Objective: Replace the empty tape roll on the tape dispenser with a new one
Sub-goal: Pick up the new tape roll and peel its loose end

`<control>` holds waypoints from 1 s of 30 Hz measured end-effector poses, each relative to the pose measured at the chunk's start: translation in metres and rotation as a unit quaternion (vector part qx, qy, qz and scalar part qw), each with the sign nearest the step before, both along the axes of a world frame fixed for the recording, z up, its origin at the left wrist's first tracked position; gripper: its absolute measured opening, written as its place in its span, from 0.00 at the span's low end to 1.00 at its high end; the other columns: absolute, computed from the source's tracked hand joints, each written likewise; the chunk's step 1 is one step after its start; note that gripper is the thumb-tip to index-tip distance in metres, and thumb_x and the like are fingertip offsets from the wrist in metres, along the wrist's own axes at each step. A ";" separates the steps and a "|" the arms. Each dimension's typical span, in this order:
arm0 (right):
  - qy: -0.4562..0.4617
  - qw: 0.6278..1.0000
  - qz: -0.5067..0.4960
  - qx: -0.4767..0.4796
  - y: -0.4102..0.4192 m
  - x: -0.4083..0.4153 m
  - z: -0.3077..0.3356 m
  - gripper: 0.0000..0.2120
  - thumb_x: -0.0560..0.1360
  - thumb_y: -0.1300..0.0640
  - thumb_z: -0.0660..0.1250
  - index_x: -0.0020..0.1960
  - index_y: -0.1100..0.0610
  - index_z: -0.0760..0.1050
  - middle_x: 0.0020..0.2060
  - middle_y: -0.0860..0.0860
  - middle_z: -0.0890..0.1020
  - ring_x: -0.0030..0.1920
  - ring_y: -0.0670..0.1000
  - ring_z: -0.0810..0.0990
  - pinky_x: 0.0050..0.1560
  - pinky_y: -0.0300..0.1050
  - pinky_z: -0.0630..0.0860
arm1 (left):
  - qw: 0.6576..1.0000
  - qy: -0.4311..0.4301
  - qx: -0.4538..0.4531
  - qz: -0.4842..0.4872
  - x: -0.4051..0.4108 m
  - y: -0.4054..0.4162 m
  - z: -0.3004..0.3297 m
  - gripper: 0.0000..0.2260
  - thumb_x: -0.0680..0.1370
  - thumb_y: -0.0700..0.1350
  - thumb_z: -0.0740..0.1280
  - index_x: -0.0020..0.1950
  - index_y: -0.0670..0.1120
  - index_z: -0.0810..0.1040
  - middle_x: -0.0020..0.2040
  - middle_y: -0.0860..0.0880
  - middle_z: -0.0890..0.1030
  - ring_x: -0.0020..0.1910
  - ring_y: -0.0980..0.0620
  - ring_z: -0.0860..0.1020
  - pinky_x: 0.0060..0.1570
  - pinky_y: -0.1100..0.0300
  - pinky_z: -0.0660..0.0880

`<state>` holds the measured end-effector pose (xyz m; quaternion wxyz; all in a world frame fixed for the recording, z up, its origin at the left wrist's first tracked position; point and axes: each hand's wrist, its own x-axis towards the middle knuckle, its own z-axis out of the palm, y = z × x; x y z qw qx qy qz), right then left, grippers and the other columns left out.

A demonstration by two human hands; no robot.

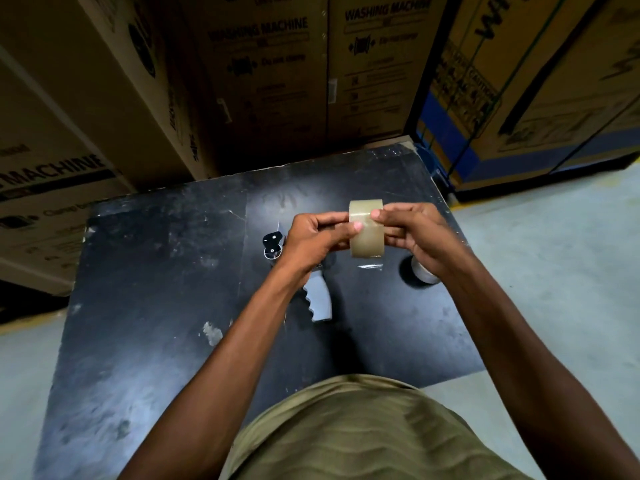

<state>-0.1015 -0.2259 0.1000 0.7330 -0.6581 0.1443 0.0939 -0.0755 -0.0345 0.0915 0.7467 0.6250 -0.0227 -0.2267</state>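
cardboard boxes (86, 109) marked washing machine tower over the far left, stacked right up against the black table (145, 289). moving across the scuffed tabletop, the tape dispenser (311, 292) lies flat near the middle, black metal head pointing away, grey ribbed handle pointing back toward the person, partly hidden under the left forearm. just above it the left hand (311, 237) is up off the table, fingers curled, thumb pressed onto the face of the new tape roll (367, 233). that tan roll is held in the air between both hands, standing on edge, its broad taped face toward the person. on its other side the right hand (412, 233) clamps it, thumb on the upper front, fingers wrapped behind. below that wrist, a second roll (420, 271) sits on the table, greyish and mostly covered, so i can't tell if it's the empty core. further right, pale floor (554, 271) and more boxes (540, 81) with blue bands.
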 end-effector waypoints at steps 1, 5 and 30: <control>0.000 1.000 -0.004 0.006 0.000 0.000 0.001 0.12 0.75 0.61 0.73 0.55 0.66 0.81 0.43 0.56 0.86 0.43 0.51 0.85 0.48 0.43 0.81 | 1.000 -0.002 0.002 -0.008 0.000 0.000 -0.001 0.14 0.74 0.35 0.73 0.59 0.34 0.81 0.45 0.44 0.86 0.42 0.52 0.85 0.42 0.63 0.80; -0.011 1.000 0.000 0.001 0.002 -0.003 0.004 0.12 0.76 0.61 0.72 0.56 0.67 0.81 0.41 0.54 0.87 0.40 0.47 0.86 0.43 0.37 0.82 | 1.000 -0.003 0.006 -0.002 0.000 0.001 0.000 0.13 0.74 0.35 0.73 0.57 0.34 0.81 0.43 0.45 0.86 0.41 0.50 0.85 0.41 0.61 0.80; 0.015 0.995 0.096 0.004 -0.001 -0.011 0.008 0.07 0.80 0.61 0.66 0.52 0.60 0.82 0.37 0.52 0.85 0.38 0.46 0.83 0.43 0.39 0.81 | 0.968 0.247 -0.034 0.034 -0.005 0.001 0.001 0.04 0.76 0.44 0.71 0.43 0.45 0.79 0.28 0.52 0.79 0.25 0.57 0.75 0.30 0.63 0.77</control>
